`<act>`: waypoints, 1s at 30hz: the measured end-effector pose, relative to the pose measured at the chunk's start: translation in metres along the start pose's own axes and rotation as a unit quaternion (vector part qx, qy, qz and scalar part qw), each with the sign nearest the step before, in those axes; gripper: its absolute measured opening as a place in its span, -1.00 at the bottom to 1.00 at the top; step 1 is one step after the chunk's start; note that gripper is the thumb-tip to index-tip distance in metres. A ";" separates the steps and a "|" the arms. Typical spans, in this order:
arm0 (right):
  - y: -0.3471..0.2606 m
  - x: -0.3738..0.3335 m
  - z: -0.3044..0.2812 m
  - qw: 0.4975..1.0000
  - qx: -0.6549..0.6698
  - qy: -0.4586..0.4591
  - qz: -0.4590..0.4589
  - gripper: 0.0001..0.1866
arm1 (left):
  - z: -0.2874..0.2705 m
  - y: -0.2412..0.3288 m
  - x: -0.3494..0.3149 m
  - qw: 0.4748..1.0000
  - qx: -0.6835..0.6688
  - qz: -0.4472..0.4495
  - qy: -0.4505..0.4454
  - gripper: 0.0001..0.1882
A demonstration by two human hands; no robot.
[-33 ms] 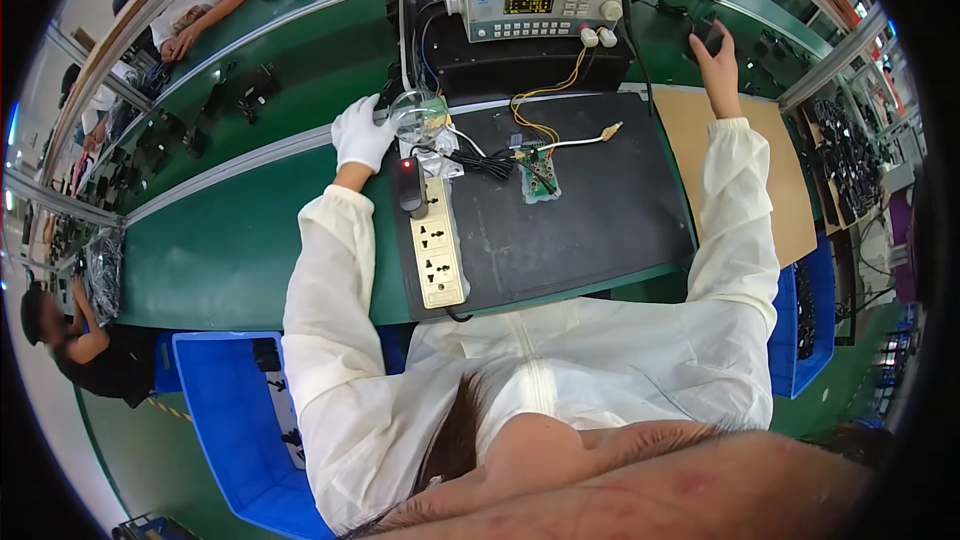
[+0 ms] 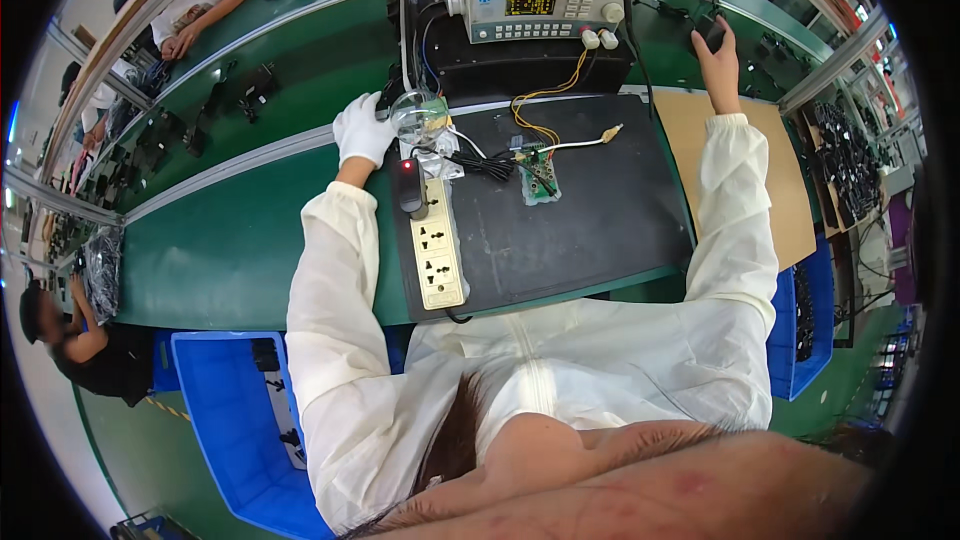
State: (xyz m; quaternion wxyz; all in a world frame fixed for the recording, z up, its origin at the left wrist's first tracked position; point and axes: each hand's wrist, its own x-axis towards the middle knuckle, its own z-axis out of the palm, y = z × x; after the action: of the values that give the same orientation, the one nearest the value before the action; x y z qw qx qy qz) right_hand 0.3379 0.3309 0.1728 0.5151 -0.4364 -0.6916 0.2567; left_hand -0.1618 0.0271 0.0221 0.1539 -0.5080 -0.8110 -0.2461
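Note:
My left hand (image 2: 362, 132), in a white glove, is at the bench's back rail beside a clear glass bulb (image 2: 417, 118). Its fingers curl around a small dark thing, mostly hidden. My bare right hand (image 2: 719, 70) reaches to the far right and grips a black, box-shaped power adapter (image 2: 709, 36) above the green surface behind the bench. Between my arms, a green circuit board (image 2: 540, 180) lies on the black mat (image 2: 580, 240), with white, black and yellow wires at its upper end. A black plug-in adapter (image 2: 409, 185) with a red light sits in the cream power strip (image 2: 438, 255).
Bench instruments (image 2: 540, 12) are stacked behind the mat. Brown cardboard (image 2: 750, 180) lies on the right. Blue bins (image 2: 235, 420) stand below the bench at both sides. Black parts (image 2: 258, 85) are scattered on the green strip beyond the rail. Other people sit at the left.
My left hand has shifted slightly to the right, and a dark thing now shows by its fingertips. My right hand and the adapter have moved very slightly.

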 end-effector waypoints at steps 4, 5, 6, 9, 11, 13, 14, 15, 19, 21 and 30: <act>0.032 0.042 0.020 0.976 -0.178 0.064 -0.110 -0.21 | 0.005 -0.003 0.018 0.999 0.002 -0.038 -0.012 -0.40; 0.059 0.048 0.019 0.976 -0.172 0.073 -0.108 -0.17 | 0.009 0.001 0.025 0.997 -0.033 -0.064 -0.031 -0.43; 0.073 0.049 0.027 0.978 -0.159 0.075 -0.110 -0.14 | 0.009 -0.003 0.025 0.997 -0.034 -0.065 -0.029 -0.43; 0.103 0.042 0.042 0.986 -0.154 -0.011 -0.061 -0.25 | 0.005 -0.018 0.016 0.941 -0.298 -0.161 -0.032 -0.51; 0.107 0.036 0.039 0.987 -0.151 -0.051 -0.030 -0.31 | -0.014 -0.020 0.006 0.869 -0.467 -0.164 -0.032 -0.53; 0.078 0.028 0.039 0.988 -0.124 -0.042 -0.086 -0.50 | -0.039 -0.025 -0.018 0.769 -0.616 -0.167 -0.025 -0.56; 0.060 0.023 0.040 0.986 -0.111 -0.037 -0.115 -0.58 | -0.049 -0.030 -0.032 0.749 -0.641 -0.168 -0.002 -0.55; 0.041 0.016 0.042 0.987 -0.109 -0.036 -0.116 -0.58 | -0.061 -0.031 -0.047 0.726 -0.666 -0.166 0.021 -0.54; -0.044 -0.038 0.061 0.964 0.205 0.047 -0.162 -0.77 | -0.129 0.004 -0.097 0.753 -0.642 -0.138 0.035 -0.55; -0.104 -0.087 0.073 0.912 0.373 -0.085 -0.149 -0.81 | -0.155 0.033 -0.112 0.700 -0.689 -0.144 0.120 -0.55; -0.211 -0.274 0.123 0.569 0.438 -0.671 0.183 -0.57 | -0.185 0.112 -0.156 0.778 -0.581 0.065 0.230 -0.53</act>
State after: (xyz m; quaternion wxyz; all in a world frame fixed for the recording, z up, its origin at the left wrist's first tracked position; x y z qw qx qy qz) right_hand 0.1754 0.0022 0.1669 -0.0268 0.0235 -0.5470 0.8363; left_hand 0.0074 -0.1519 0.1249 0.0268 -0.4805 -0.4194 -0.7698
